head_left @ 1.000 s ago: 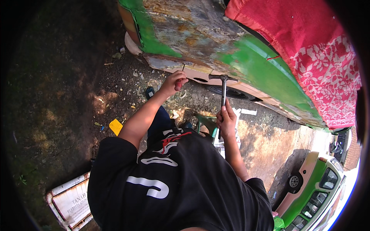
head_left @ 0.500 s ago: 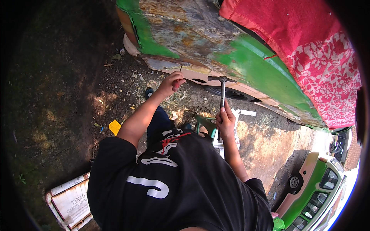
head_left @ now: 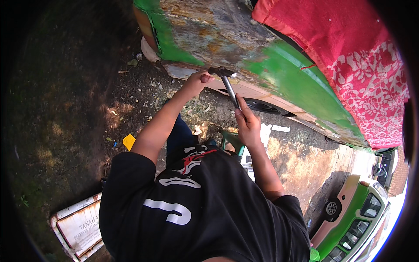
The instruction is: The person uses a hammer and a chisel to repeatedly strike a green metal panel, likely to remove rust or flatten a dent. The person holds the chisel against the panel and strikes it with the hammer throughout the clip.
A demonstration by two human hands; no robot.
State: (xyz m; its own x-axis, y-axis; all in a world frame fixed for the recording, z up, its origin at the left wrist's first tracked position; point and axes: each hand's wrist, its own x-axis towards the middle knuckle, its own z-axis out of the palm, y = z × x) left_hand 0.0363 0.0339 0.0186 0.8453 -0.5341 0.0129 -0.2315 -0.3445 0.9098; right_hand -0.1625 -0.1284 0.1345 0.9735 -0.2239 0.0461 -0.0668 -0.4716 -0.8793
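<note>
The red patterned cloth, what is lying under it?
The red patterned cloth drapes over the top of the green rusty car body. Only painted metal shows below its edge; whatever lies beneath the cloth itself is covered.

A flat rectangular sign [head_left: 80, 225] lies on the dirt at the lower left, just beside the person's shoulder; it is white with a worn, rusty-red border and dark lettering, and it is tilted, with one corner cut off by the picture's edge. A small yellow tag [head_left: 128, 141] lies on the ground near the left elbow, too small to tell whether it is a label or a scrap. No packages or screens show.
</note>
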